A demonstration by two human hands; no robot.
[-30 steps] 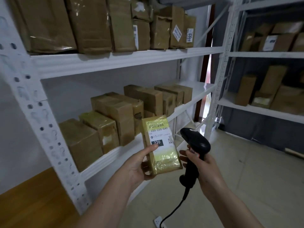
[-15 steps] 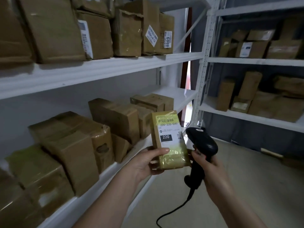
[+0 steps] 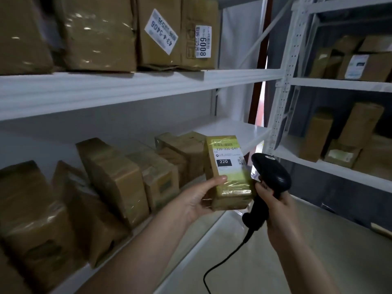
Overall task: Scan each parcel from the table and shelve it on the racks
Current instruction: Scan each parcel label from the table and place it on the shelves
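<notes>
My left hand (image 3: pixel 198 199) grips a small brown parcel (image 3: pixel 228 172) wrapped in shiny tape, upright, its white label marked 220 facing me. My right hand (image 3: pixel 273 203) holds a black corded barcode scanner (image 3: pixel 270 176) by its handle, just right of the parcel and almost touching it. Both are in front of the middle shelf (image 3: pixel 239 132) of the white rack, near the bare right end of that shelf.
Brown parcels (image 3: pixel 114 177) line the left and middle of the middle shelf. The upper shelf (image 3: pixel 135 85) holds bigger boxes with labels. A second white rack (image 3: pixel 339 166) with parcels stands to the right across a pale floor (image 3: pixel 297 251). The scanner's cable (image 3: pixel 224 264) hangs down.
I have come closer to the rack and further along it; the shelves and parcels appear larger. The parcel and scanner stay held together in front of me.
</notes>
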